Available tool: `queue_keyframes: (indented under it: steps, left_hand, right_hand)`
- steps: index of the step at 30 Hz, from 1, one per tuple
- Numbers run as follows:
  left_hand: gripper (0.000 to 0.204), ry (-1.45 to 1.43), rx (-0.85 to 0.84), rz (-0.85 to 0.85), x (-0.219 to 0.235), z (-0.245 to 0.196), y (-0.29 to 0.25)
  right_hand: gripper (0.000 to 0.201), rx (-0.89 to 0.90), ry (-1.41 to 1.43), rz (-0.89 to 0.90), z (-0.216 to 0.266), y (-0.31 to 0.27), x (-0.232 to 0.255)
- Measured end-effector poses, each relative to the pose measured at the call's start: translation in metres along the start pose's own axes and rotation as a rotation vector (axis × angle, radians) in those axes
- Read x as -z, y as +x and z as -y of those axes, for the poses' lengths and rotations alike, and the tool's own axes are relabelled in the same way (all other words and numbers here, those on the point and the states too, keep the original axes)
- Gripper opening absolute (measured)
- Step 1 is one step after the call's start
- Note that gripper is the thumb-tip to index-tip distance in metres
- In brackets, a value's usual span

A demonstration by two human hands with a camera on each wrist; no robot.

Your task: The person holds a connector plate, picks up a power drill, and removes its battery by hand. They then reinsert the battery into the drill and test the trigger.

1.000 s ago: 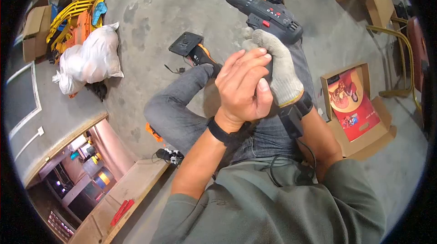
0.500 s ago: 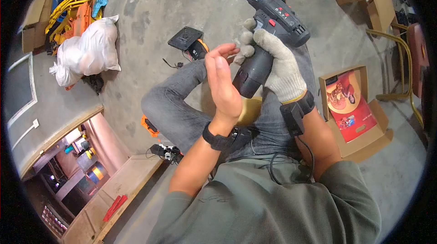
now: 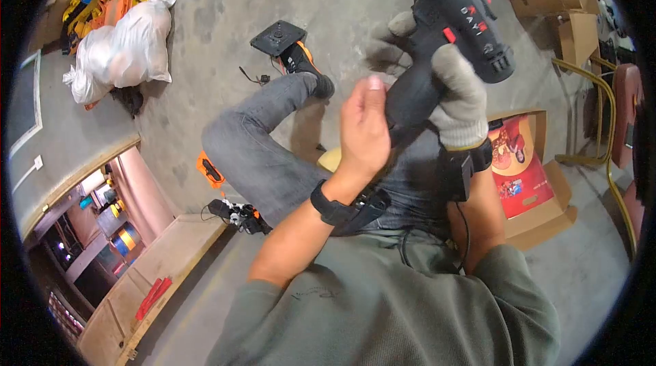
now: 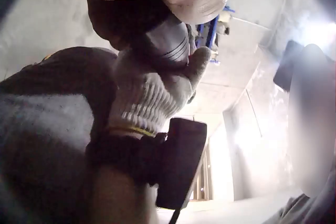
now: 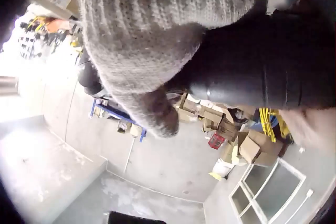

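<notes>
A black cordless drill point(image 3: 459, 7) is held up over my lap, chuck pointing up and away. My right hand point(image 3: 454, 96), in a grey knit glove, grips its handle point(image 5: 252, 71), with gloved fingers point(image 4: 152, 92) wrapped round it. My bare left hand point(image 3: 365, 135) presses its palm against the base of the handle point(image 4: 157, 35). One fingertip shows beside the grip; the other fingers are hidden. A black camera unit point(image 4: 178, 166) sits on the right wrist.
I sit on a concrete floor, legs in grey jeans point(image 3: 260, 154). An open cardboard box with a red print point(image 3: 526, 168) lies at my right. A black plate point(image 3: 277, 37) lies by my shoe, a white sack point(image 3: 119, 52) far left, a wooden plank point(image 3: 157, 277) lower left.
The left hand let go of the gloved hand, opened flat, then came against the handle's base. The right hand lifted the drill up and to the right.
</notes>
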State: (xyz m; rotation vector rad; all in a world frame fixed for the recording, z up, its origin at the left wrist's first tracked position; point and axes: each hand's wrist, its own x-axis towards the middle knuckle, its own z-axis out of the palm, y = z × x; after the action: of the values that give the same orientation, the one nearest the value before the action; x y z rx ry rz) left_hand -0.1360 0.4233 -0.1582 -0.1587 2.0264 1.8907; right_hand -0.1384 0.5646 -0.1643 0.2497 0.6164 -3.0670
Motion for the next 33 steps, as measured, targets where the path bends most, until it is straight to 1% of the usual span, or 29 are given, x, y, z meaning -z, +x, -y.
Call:
queue_keyframes:
  steps: [2, 3, 4, 5, 6, 7, 8, 9, 10, 12, 13, 15, 17, 18, 19, 20, 22, 23, 24, 25, 26, 27, 28, 29, 30, 31, 32, 33]
  left_hand:
    - [0.039, 0.031, -0.106, 0.010, -0.009, -0.004, 0.002]
    - [0.040, 0.017, -0.072, 0.040, -0.009, -0.003, 0.008]
    - [0.040, 0.013, -0.072, 0.040, -0.012, -0.005, 0.014]
    - [0.037, -0.089, 0.006, 0.067, -0.014, -0.009, 0.018]
    - [0.034, -0.191, 0.089, 0.090, -0.015, -0.011, 0.021]
    - [0.040, -0.359, 0.482, 0.209, -0.010, -0.011, 0.026]
    - [0.040, -0.360, 0.481, 0.207, -0.008, -0.009, 0.031]
    - [0.043, -0.350, 0.577, 0.283, -0.007, -0.003, 0.033]
    - [0.047, -0.340, 0.679, 0.363, -0.007, 0.003, 0.035]
    - [0.048, -0.333, 0.702, 0.385, -0.008, 0.009, 0.037]
    - [0.048, -0.338, 0.713, 0.382, -0.010, 0.010, 0.038]
    - [0.047, -0.342, 0.715, 0.383, -0.016, 0.009, 0.041]
    - [0.052, -0.271, 0.635, 0.177, -0.024, 0.005, 0.042]
    - [0.052, -0.272, 0.630, 0.181, -0.027, 0.002, 0.045]
    - [0.055, -0.205, 0.537, 0.126, -0.030, 0.000, 0.049]
    - [0.058, -0.140, 0.451, 0.066, -0.032, 0.000, 0.050]
    - [0.061, -0.163, 0.417, 0.045, -0.030, 0.010, 0.053]
    - [0.061, -0.182, 0.447, 0.056, -0.030, 0.014, 0.054]
    - [0.061, -0.202, 0.479, 0.069, -0.031, 0.014, 0.055]
    - [0.061, -0.202, 0.481, 0.071, -0.032, 0.014, 0.054]
    - [0.061, -0.168, 0.432, 0.061, -0.033, 0.014, 0.055]
    - [0.061, -0.136, 0.383, 0.048, -0.035, 0.013, 0.056]
    - [0.061, -0.139, 0.381, 0.048, -0.034, 0.011, 0.056]
    - [0.058, -0.144, 0.434, 0.086, -0.033, 0.009, 0.058]
    - [0.056, -0.146, 0.485, 0.127, -0.031, 0.007, 0.060]
    - [0.056, -0.148, 0.483, 0.126, -0.026, 0.005, 0.061]
    - [0.052, -0.174, 0.594, 0.264, -0.021, 0.003, 0.063]
    - [0.049, -0.203, 0.703, 0.399, -0.018, 0.002, 0.065]
  right_hand:
    - [0.047, -0.029, 0.005, -0.059, 0.007, 0.002, 0.008]
    - [0.047, -0.031, 0.002, -0.061, 0.009, 0.006, 0.019]
    - [0.044, 0.063, -0.397, -0.027, 0.009, 0.014, 0.033]
    - [0.042, 0.157, -0.795, 0.006, 0.009, 0.017, 0.044]
    - [0.042, 0.151, -0.795, 0.002, 0.011, 0.016, 0.038]
    - [0.038, 0.041, -0.600, -0.103, 0.013, 0.017, 0.024]
    - [0.034, -0.065, -0.404, -0.203, 0.014, 0.019, 0.011]
    - [0.029, 0.040, -0.448, -0.197, 0.010, 0.020, -0.002]
    - [0.029, 0.037, -0.450, -0.206, 0.010, 0.020, -0.001]
    - [0.028, 0.060, -0.532, -0.228, 0.010, 0.018, 0.003]
    - [0.027, 0.067, -0.509, -0.260, 0.010, 0.019, 0.000]
    - [0.029, 0.063, -0.534, -0.268, 0.011, 0.021, 0.002]
    - [0.030, 0.065, -0.562, -0.277, 0.009, 0.022, 0.016]
    - [0.030, 0.130, -0.612, -0.273, 0.005, 0.023, 0.036]
    - [0.030, 0.186, -0.661, -0.270, 0.003, 0.023, 0.044]
    - [0.030, 0.174, -0.665, -0.273, 0.000, 0.019, 0.048]
    - [0.030, 0.228, -0.673, -0.259, -0.001, 0.019, 0.048]
    - [0.029, 0.202, -0.657, -0.194, 0.002, 0.017, 0.048]
    - [0.029, 0.204, -0.659, -0.192, 0.004, 0.019, 0.046]
    - [0.029, 0.191, -0.600, -0.180, 0.004, 0.019, 0.044]
    - [0.029, 0.179, -0.542, -0.166, 0.006, 0.020, 0.041]
    - [0.029, 0.180, -0.546, -0.166, 0.006, 0.021, 0.037]
    - [0.029, 0.193, -0.562, -0.219, 0.006, 0.022, 0.032]
    - [0.029, 0.206, -0.578, -0.267, 0.006, 0.023, 0.029]
    - [0.029, 0.211, -0.578, -0.262, 0.006, 0.023, 0.028]
    - [0.029, 0.169, -0.577, -0.310, 0.005, 0.021, 0.028]
    - [0.030, 0.129, -0.576, -0.361, 0.004, 0.020, 0.028]
    - [0.030, 0.127, -0.580, -0.356, 0.006, 0.022, 0.026]
